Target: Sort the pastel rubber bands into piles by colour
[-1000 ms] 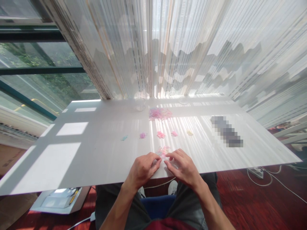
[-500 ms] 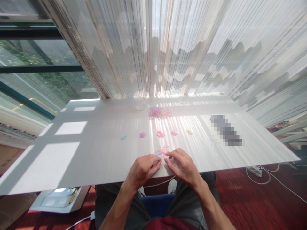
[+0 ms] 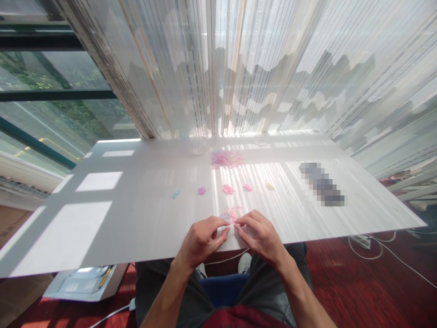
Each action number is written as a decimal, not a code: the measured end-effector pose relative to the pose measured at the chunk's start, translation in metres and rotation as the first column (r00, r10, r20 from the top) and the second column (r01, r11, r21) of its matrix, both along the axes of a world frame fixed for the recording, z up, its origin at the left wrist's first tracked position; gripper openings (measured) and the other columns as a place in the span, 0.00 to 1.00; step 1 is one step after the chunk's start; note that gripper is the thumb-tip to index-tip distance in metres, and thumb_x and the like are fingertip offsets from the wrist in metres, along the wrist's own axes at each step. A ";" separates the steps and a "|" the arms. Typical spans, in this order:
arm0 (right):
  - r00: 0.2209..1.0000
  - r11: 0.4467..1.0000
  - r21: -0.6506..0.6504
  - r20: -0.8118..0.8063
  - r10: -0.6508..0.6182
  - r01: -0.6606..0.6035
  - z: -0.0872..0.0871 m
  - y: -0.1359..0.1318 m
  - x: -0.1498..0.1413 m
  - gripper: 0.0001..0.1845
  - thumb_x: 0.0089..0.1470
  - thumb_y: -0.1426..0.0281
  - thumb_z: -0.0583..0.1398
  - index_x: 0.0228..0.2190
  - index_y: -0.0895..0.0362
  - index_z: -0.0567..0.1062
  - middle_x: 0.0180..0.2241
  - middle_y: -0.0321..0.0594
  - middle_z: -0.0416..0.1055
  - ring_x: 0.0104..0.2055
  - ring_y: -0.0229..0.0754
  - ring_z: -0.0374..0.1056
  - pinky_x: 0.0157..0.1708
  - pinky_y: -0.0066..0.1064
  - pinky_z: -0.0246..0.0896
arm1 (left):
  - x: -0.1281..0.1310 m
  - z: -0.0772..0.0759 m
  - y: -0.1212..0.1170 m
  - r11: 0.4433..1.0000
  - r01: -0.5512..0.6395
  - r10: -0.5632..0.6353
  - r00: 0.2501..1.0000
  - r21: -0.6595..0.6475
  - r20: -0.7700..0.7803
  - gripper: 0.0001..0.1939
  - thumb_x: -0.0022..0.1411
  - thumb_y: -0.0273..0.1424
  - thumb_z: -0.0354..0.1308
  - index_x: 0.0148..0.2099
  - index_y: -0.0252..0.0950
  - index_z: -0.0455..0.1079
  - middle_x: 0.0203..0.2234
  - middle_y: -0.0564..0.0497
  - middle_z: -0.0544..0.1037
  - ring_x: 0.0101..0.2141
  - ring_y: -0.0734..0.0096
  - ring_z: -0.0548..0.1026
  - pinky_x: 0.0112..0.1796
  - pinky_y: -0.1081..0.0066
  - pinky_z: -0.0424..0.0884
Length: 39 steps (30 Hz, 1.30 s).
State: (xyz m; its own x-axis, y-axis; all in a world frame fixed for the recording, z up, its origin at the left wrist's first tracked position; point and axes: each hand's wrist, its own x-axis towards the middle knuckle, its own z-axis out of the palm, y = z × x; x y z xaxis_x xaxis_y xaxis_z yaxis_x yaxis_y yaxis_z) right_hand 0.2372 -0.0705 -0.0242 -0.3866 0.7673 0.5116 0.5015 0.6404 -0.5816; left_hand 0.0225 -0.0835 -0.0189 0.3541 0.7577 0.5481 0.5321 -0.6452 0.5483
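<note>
A mixed pile of thin pastel strands that look like small rubber bands (image 3: 232,212) lies near the table's front edge. Just in front of it, my left hand (image 3: 205,237) has its thumb and forefinger curled together in a pinch. Facing it, my right hand (image 3: 257,231) also pinches, its fingertips nearly meeting the left ones. Whatever sits between the fingertips is too small to make out. Beyond the mixed pile runs a row of little heaps: blue (image 3: 175,194), purple (image 3: 202,190), coral pink (image 3: 228,189), pink (image 3: 247,187) and pale yellow (image 3: 269,186).
A larger pink and purple pile (image 3: 227,159) lies farther back on the white table (image 3: 143,218). Behind it stand a clear round container (image 3: 198,146) and a clear disc (image 3: 261,141). A blurred-out dark object (image 3: 322,184) lies at right. Striped curtains (image 3: 218,68) hang along the back edge.
My fingertips have shifted slightly, the left thumb and forefinger parting a little while both hands stay close together by the mixed pile. The heaps lie as before; the view has tilted slightly.
</note>
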 end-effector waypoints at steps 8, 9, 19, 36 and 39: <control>0.999 1.000 0.024 -0.038 0.003 -0.002 -0.002 -0.001 0.001 0.07 0.65 0.72 0.60 0.42 0.52 0.78 0.32 0.40 0.75 0.35 0.43 0.71 0.35 0.35 0.71 | -0.001 -0.001 0.000 0.998 -0.062 0.062 0.997 0.002 -0.040 0.05 0.71 0.30 0.58 0.46 0.36 0.74 0.32 0.52 0.82 0.23 0.77 0.72 0.30 0.75 0.72; 0.999 1.000 0.024 -0.039 0.002 -0.001 -0.002 -0.001 0.001 0.07 0.65 0.72 0.60 0.42 0.52 0.79 0.32 0.40 0.75 0.35 0.43 0.71 0.35 0.35 0.71 | 0.000 0.000 0.000 0.998 -0.063 0.063 0.997 0.009 -0.043 0.05 0.71 0.29 0.58 0.45 0.36 0.74 0.31 0.52 0.81 0.23 0.77 0.72 0.30 0.75 0.71; 0.999 1.000 0.030 -0.045 -0.002 0.004 -0.001 -0.001 0.001 0.08 0.65 0.73 0.60 0.43 0.52 0.79 0.33 0.40 0.76 0.35 0.43 0.72 0.36 0.35 0.71 | 0.000 0.003 0.001 0.999 -0.051 0.050 0.998 -0.017 -0.046 0.05 0.71 0.28 0.57 0.42 0.38 0.75 0.31 0.52 0.82 0.28 0.74 0.78 0.33 0.74 0.73; 0.999 0.999 0.028 -0.026 -0.034 0.035 -0.002 0.000 0.001 0.07 0.64 0.73 0.61 0.41 0.51 0.79 0.33 0.40 0.76 0.35 0.44 0.72 0.36 0.35 0.72 | 0.001 0.003 0.002 0.996 -0.087 0.088 0.996 0.016 -0.027 0.05 0.70 0.27 0.59 0.42 0.38 0.77 0.33 0.50 0.82 0.30 0.73 0.79 0.32 0.76 0.74; 0.999 0.999 0.027 -0.033 -0.034 0.035 -0.001 -0.001 0.000 0.07 0.64 0.73 0.60 0.41 0.51 0.79 0.33 0.40 0.76 0.35 0.44 0.72 0.36 0.36 0.72 | 0.000 0.003 0.002 0.997 -0.077 0.078 0.996 0.013 -0.031 0.05 0.70 0.27 0.59 0.42 0.38 0.76 0.33 0.51 0.82 0.31 0.73 0.79 0.32 0.77 0.74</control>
